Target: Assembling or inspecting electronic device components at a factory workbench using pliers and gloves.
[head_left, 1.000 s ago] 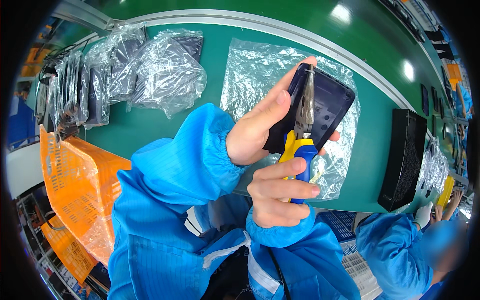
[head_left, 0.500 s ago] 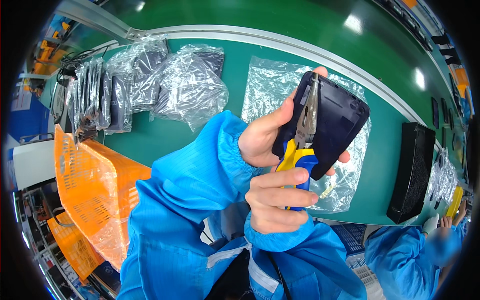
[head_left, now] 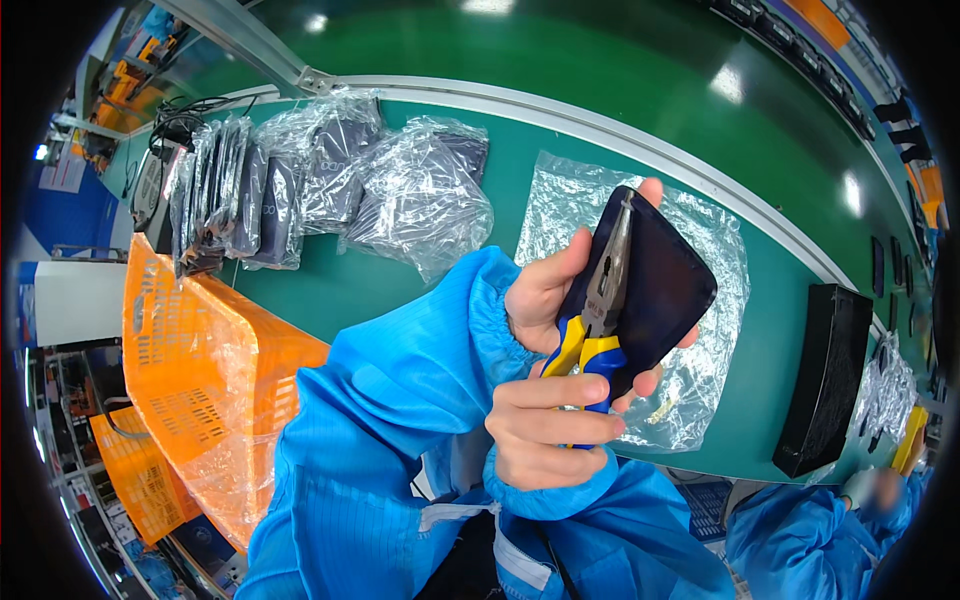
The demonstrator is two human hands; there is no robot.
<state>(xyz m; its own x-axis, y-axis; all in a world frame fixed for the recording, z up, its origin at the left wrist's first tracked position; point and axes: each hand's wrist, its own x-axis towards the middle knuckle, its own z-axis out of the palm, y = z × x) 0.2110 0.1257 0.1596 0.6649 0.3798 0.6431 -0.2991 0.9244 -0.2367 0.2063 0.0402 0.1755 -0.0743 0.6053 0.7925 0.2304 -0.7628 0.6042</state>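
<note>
While the left hand (head_left: 545, 290) grips the dark curved panel (head_left: 660, 285) at centre frame, thumb along its left edge and fingers (head_left: 650, 378) wrapped behind the lower edge, the right hand (head_left: 545, 430) is closed in a full fist around the yellow-and-blue handles of the long-nose pliers (head_left: 603, 300). The plier nose points up along the panel's left edge, and its tip lies close to the panel's upper corner; whether the nose is pinching anything cannot be told. Judged from this arrangement, the step in hand is edge work on the panel with the pliers. The next move would call for a steady left-hand hold and fine control of the plier tip against the edge. Behind the panel, a clear plastic bag (head_left: 700, 400) lies flat on the green counter (head_left: 420, 290). Bagged dark parts (head_left: 300, 190) are stacked at upper left, an orange basket (head_left: 200, 370) sits at left, and a black rectangular part (head_left: 825, 375) rests at right.
</note>
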